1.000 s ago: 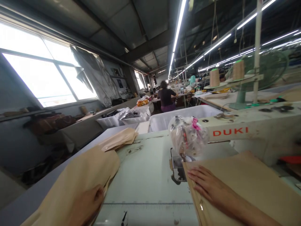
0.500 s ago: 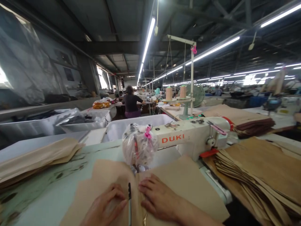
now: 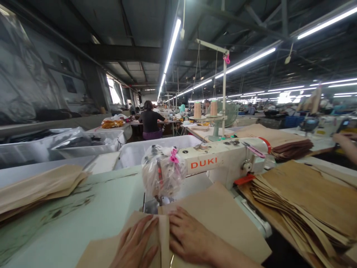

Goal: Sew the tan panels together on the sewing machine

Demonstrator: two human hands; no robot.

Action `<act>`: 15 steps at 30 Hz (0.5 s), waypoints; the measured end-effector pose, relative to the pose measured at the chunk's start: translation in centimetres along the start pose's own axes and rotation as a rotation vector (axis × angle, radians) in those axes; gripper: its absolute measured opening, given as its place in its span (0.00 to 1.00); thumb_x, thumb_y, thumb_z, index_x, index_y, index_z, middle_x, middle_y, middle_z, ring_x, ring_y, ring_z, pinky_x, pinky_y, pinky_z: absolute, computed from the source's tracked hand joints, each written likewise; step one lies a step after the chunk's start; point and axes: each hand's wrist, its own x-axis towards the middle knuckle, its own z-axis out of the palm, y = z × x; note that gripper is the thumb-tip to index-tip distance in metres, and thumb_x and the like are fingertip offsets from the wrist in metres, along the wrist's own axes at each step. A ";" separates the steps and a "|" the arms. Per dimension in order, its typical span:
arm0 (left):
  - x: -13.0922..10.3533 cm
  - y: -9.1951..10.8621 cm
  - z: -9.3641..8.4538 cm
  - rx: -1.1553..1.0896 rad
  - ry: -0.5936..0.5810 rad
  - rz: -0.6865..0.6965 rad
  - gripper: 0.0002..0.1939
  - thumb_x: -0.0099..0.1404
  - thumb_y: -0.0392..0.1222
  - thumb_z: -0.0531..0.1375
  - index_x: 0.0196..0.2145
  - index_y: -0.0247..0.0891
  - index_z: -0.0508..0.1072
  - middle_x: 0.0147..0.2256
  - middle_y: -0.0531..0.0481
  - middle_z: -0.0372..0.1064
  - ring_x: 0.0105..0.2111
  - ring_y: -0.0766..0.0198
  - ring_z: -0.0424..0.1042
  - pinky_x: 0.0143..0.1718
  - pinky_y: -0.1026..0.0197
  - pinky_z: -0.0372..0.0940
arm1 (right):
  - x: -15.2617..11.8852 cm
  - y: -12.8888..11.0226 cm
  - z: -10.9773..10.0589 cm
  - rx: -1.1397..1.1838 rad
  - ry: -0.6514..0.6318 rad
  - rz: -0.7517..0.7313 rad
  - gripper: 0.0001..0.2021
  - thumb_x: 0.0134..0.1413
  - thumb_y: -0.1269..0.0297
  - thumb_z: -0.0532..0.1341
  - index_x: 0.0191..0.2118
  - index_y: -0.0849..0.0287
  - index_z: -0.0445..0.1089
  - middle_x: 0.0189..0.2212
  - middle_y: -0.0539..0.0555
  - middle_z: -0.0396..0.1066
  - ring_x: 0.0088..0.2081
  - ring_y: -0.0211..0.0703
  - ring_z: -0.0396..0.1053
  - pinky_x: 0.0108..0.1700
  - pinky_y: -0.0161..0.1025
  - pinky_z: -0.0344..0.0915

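Observation:
My left hand (image 3: 136,243) lies with fingers stretched along a tan sheet (image 3: 103,251) that looks like leather or cloth. Its fingertips press near a folded strip (image 3: 165,238) at the sheet's inner edge. On the other side of that strip, my right hand (image 3: 188,234) rests flat on a larger tan panel (image 3: 216,214), fingers slightly apart. A short shiny metallic piece (image 3: 171,260) shows beside the right palm, partly hidden. Just ahead stands the head of a white DUKI sewing machine (image 3: 202,162), wrapped in a clear plastic bag (image 3: 152,173).
Tan sheets (image 3: 41,186) are stacked on the pale green table (image 3: 80,219) at left. Brown layered pieces (image 3: 309,197) lie at right, with another stack (image 3: 290,143) behind. A white bin (image 3: 131,156) stands beyond the machine. A person (image 3: 150,121) sits further back; another person's arm (image 3: 346,143) enters at right.
The left sheet has shifted back from the needle area, uncovering the metal plate. My left hand has flattened onto it. A slim black-tipped tool beside it is out of sight. An arm has appeared at right.

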 end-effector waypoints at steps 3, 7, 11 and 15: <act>1.4 0.5 0.6 -0.051 -0.024 0.087 0.27 0.76 0.49 0.48 0.70 0.51 0.51 0.68 0.52 0.53 0.67 0.55 0.55 0.66 0.42 0.51 | 0.0 -0.1 0.0 0.011 0.002 0.005 0.21 0.69 0.58 0.54 0.63 0.59 0.64 0.60 0.58 0.66 0.64 0.44 0.57 0.72 0.42 0.39; 3.3 0.7 1.0 -0.159 -0.030 -0.050 0.24 0.78 0.49 0.45 0.68 0.51 0.57 0.66 0.53 0.56 0.66 0.56 0.55 0.66 0.38 0.44 | 0.2 0.3 0.1 0.014 -0.004 -0.028 0.22 0.69 0.59 0.54 0.64 0.60 0.62 0.62 0.57 0.63 0.66 0.44 0.55 0.72 0.43 0.38; 3.3 0.6 1.5 -0.201 0.001 -0.078 0.23 0.78 0.48 0.43 0.65 0.52 0.63 0.64 0.54 0.61 0.65 0.57 0.60 0.66 0.39 0.49 | -0.1 1.4 0.9 -0.028 -0.072 -0.084 0.27 0.66 0.57 0.57 0.66 0.60 0.59 0.63 0.59 0.61 0.67 0.49 0.51 0.72 0.47 0.38; 3.2 0.1 2.4 -0.173 0.109 -0.047 0.21 0.76 0.48 0.47 0.62 0.51 0.68 0.61 0.52 0.66 0.62 0.56 0.65 0.65 0.43 0.57 | -0.9 2.1 1.5 -0.084 -0.103 -0.125 0.26 0.67 0.60 0.56 0.67 0.55 0.56 0.65 0.56 0.58 0.68 0.48 0.49 0.72 0.53 0.40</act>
